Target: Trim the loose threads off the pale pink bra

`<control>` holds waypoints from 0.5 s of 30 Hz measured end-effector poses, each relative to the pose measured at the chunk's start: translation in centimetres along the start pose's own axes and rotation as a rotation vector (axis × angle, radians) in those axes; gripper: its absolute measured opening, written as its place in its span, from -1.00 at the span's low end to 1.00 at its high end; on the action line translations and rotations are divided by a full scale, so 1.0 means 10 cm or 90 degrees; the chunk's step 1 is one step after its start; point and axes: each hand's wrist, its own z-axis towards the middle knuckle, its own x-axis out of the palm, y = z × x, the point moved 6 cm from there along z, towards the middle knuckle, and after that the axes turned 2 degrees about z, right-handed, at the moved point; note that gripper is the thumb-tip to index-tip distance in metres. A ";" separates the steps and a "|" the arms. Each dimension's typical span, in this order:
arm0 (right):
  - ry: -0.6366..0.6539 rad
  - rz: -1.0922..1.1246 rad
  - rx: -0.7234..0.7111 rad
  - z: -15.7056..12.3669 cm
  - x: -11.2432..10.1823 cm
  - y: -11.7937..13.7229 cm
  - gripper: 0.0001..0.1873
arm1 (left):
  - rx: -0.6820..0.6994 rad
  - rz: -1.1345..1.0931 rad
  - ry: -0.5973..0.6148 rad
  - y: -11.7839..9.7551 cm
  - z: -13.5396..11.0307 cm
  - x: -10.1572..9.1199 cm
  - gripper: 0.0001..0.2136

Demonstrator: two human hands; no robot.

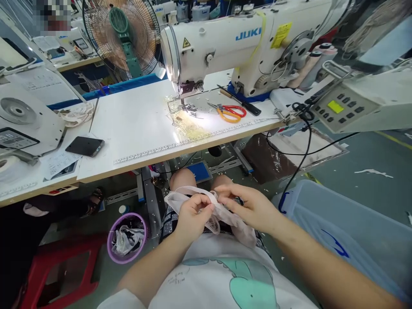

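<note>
A pale pink garment of soft fabric with narrow bands lies across my lap; its exact kind is hard to make out. My left hand pinches a band of it between thumb and fingertips. Close by on the right, my right hand has its thumb and fingers on the same garment, with the fingertips partly hidden by folds. Both hands are above my knees, in front of the table edge. A loop of the band sticks out to the left of my left hand.
The white sewing machine stands on the table, with scissors beneath its arm and a phone at left. A purple basket holds scraps on the floor. A translucent bin is at right, a red stool at left.
</note>
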 end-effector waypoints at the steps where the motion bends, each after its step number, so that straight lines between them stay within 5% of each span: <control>1: 0.026 0.018 0.006 0.01 0.04 0.00 -0.73 | 0.000 -0.004 0.001 0.01 0.01 0.00 -0.90; 15: 0.043 0.243 0.178 0.00 0.17 -0.33 -0.78 | -0.037 -0.032 0.026 0.06 0.11 0.09 -0.87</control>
